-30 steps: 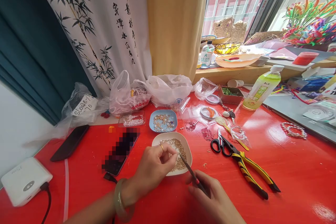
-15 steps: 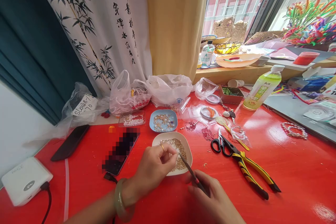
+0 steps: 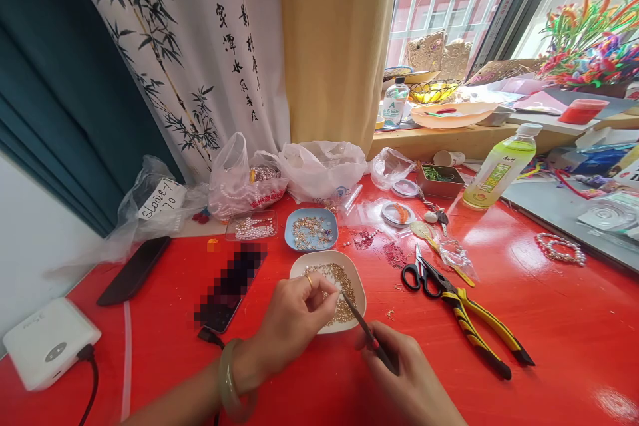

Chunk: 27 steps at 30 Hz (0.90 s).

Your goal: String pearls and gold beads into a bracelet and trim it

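Above a white dish (image 3: 298,265) of small gold beads, my left hand (image 3: 294,313) is pinched closed; what its fingertips hold is too small to name. It wears a gold ring, and a pale green bangle (image 3: 228,379) circles the wrist. My right hand (image 3: 399,363) grips dark slim tweezers (image 3: 367,331), their tip pointing up and left to the left fingertips. Behind the white dish sits a blue dish (image 3: 291,239) with gold and coloured beads.
Black scissors (image 3: 419,273) and yellow-black pliers (image 3: 479,329) lie on the red table (image 3: 564,313) to the right. A phone (image 3: 232,289) and white box (image 3: 50,343) are left. Plastic bags (image 3: 322,170), a bead box (image 3: 252,226) and a green drink bottle (image 3: 502,166) stand behind.
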Motion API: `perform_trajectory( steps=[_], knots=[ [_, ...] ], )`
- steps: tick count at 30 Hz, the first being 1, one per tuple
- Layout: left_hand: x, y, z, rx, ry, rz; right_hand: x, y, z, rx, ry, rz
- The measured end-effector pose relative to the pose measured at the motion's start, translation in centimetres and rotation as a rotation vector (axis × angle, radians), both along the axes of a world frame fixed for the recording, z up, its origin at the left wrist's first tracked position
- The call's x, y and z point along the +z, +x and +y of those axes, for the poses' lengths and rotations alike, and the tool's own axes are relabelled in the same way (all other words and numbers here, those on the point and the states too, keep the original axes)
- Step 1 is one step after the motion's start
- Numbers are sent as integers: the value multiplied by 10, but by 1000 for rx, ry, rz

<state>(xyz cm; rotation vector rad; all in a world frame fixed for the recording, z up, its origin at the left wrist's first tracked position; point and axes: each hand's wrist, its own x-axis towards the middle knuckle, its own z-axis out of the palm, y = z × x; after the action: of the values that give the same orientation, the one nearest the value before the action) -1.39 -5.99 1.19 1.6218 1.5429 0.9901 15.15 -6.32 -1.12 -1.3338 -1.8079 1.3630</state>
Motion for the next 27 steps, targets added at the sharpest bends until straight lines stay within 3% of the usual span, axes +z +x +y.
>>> perform_trajectory(
  steps=[8, 15, 19, 23, 27],
  knots=[
    [1, 0, -2, -1, 16, -10, -5, -1, 1, -35, 152, -37],
    [1, -1, 3, 23, -72, -158, 8, 11, 9, 88, 86, -94],
    [3, -1, 5, 45, -105, -236, 3, 32, 24, 13, 231, -291],
    [4, -1, 6, 60, -117, -273, -17, 52, 43, -180, 550, -683],
    [3, -2, 7, 67, -135, -304, -35, 54, 51, -169, 716, -946]
  ],
)
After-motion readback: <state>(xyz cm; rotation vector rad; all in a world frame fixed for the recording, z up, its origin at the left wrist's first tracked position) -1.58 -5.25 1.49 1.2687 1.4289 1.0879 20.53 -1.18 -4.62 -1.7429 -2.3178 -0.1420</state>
